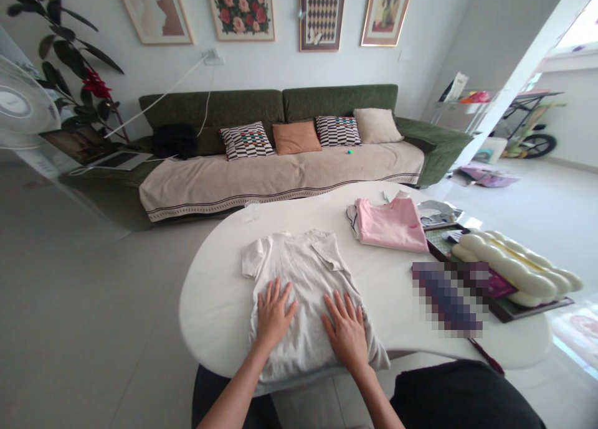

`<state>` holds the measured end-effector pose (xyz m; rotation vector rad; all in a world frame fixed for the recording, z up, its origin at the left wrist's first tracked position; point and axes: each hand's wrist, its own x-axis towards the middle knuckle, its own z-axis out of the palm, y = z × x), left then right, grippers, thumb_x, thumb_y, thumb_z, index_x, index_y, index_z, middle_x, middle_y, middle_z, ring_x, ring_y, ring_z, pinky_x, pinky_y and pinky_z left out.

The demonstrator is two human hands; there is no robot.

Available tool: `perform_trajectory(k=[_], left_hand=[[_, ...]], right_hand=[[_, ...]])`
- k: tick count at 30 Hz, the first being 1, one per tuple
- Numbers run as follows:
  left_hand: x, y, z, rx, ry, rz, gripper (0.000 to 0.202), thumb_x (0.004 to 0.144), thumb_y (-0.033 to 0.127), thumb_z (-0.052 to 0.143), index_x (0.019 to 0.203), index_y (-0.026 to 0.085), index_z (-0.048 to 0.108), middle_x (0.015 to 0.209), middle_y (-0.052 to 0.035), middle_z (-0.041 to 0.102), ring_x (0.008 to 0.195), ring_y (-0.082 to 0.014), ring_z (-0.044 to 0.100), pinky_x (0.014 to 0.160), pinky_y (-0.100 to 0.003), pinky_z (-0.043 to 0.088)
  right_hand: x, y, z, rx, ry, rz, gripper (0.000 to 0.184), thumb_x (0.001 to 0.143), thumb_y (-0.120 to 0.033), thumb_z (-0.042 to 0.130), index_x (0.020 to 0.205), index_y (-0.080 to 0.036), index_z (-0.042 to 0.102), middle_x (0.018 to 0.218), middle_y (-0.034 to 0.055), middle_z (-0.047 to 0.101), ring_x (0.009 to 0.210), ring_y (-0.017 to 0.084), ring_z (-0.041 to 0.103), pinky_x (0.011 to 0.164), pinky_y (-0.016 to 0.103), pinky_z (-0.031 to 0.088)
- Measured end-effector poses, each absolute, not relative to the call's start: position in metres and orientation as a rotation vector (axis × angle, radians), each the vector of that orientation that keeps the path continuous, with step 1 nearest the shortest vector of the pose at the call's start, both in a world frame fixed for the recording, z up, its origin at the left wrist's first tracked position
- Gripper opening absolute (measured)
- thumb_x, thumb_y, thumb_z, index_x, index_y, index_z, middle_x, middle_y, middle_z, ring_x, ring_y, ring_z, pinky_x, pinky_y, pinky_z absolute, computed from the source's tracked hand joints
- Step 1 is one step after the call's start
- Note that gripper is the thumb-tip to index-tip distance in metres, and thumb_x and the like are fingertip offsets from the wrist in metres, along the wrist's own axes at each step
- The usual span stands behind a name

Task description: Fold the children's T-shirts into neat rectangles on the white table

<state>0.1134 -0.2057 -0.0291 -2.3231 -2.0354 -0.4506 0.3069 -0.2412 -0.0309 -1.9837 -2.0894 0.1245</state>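
Note:
A light grey T-shirt (303, 273) lies spread on the white table (210, 279), its neck end pointing away from me and its hem at the table's near edge. My left hand (274, 314) rests flat on the shirt's left side with the fingers spread. On the right side of the cloth, my right hand (346, 329) is also laid flat, fingers apart. Some wrinkles run through the fabric between the hands. Beyond the shirt to the right sits a folded pink garment (390, 223), with a darker-edged piece showing under it.
A dark tray (509, 311) holding a pale puffy tissue-box cover (523, 267) stands at the table's right. Near it lies a blurred-out item (448, 298). Behind the table is a green sofa (243, 108) with cushions. A fan (21, 105) stands far left.

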Motion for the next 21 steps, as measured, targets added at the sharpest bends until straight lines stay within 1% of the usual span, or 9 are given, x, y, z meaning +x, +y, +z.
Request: perform_trajectory(k=[21], left_hand=[[0.1134,-0.2059,-0.0292,-2.327,-2.045,-0.435,0.048,0.086,0.042,0.039,0.133,0.031,0.035,0.142,-0.0043,0.031,0.131,-0.0273,0.021,0.101,-0.051,0.023]], right_hand=[[0.3064,-0.2412,-0.0302,-1.99,-2.085,0.142,0.047,0.087,-0.041,0.033,0.133,-0.03,0.037,0.142,-0.0006,0.03,0.132,0.025,0.018,0.104,0.05,0.017]])
